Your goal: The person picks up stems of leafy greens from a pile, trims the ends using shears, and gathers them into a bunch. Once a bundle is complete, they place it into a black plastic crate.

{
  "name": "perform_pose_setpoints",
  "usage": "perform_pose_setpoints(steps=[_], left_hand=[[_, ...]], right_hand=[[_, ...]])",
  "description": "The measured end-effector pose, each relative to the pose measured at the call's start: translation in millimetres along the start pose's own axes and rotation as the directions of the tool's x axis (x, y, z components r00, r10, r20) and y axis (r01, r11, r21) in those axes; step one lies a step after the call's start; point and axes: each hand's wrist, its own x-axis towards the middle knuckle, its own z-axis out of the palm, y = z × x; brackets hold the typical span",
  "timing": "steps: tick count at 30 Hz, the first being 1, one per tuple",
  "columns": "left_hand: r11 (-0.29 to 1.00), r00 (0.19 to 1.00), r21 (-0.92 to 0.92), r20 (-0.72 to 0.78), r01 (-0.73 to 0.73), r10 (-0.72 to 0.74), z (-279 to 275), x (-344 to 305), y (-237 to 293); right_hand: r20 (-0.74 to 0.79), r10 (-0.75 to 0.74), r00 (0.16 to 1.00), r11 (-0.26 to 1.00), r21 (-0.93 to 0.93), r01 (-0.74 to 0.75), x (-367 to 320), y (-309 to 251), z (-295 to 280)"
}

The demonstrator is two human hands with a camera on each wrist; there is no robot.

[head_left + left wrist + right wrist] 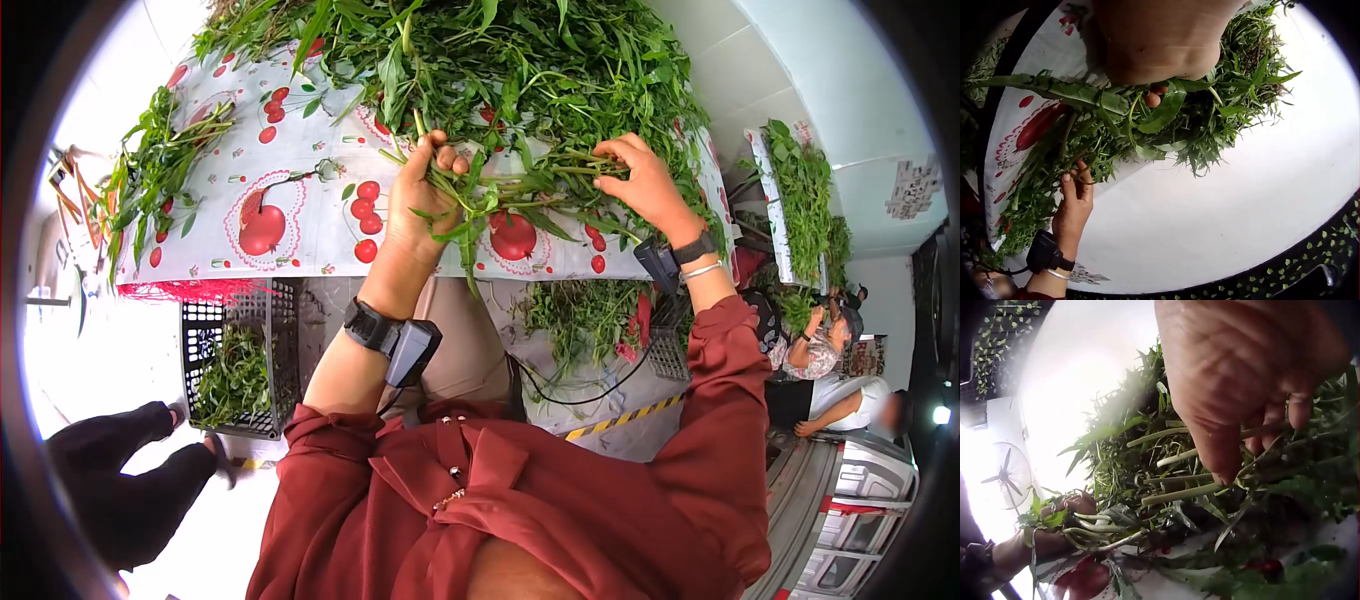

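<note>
In the head view, my left hand [418, 200] grips a small bunch of leafy green stems [470, 225] above the near part of the table, cut ends poking out past the thumb. To its right, my right hand [650, 185] pinches more green stems [570, 172] between thumb and fingers at the edge of a large heap of greens [560, 60]. The right wrist view shows the thumb pressed on a thick pale-ended stem [1179, 495], with other fingers behind. In the left wrist view, the back of my left hand [1160, 44] covers most of its hold.
A cherry-patterned tablecloth [330, 245] covers the table, with a separate bunch of greens [170, 165] on its left side. Below stand a black crate [285, 350] and loose greens [580, 325]. A person in dark trousers [130, 480] is at left; another person [810, 345] sits far right.
</note>
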Motion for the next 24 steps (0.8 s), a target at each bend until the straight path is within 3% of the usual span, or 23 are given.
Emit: perform_pose_setpoints(steps=[2, 8, 12, 16, 20, 22, 24], left_hand=[[1.000, 1.000, 0.014, -0.005, -0.003, 0.003, 1, -1, 0], [1.000, 1.000, 0.018, -0.010, 0.002, -0.002, 3, -1, 1], [1.000, 1.000, 0.010, 0.006, 0.006, -0.006, 5, -3, 1], [1.000, 1.000, 0.018, -0.002, -0.002, 0.002, 1, -1, 0], [0.999, 1.000, 0.032, 0.015, -0.022, 0.022, -5, 3, -2], [1.000, 1.000, 0.020, 0.027, -0.009, 0.009, -1, 3, -3], [0.996, 0.999, 0.086, -0.035, -0.031, 0.034, 1, 1, -2]], right_hand=[[-0.050, -0.031, 0.998, 0.987, -0.162, 0.023, -1, 0, 5], [-0.115, -0.074, 0.991, 0.967, -0.253, 0.043, -1, -3, 17], [-0.155, -0.108, 0.982, 0.978, -0.196, 0.077, 5, 8, 14], [-0.283, -0.174, 0.943, 0.955, -0.283, 0.091, 11, 13, -2], [-0.459, -0.156, 0.874, 0.978, -0.193, 0.074, 17, 14, -26], [-0.432, 0.101, 0.896, 0.988, 0.146, -0.041, 17, 3, -42], [-0.537, -0.039, 0.843, 0.955, 0.228, 0.190, 25, 6, -54]])
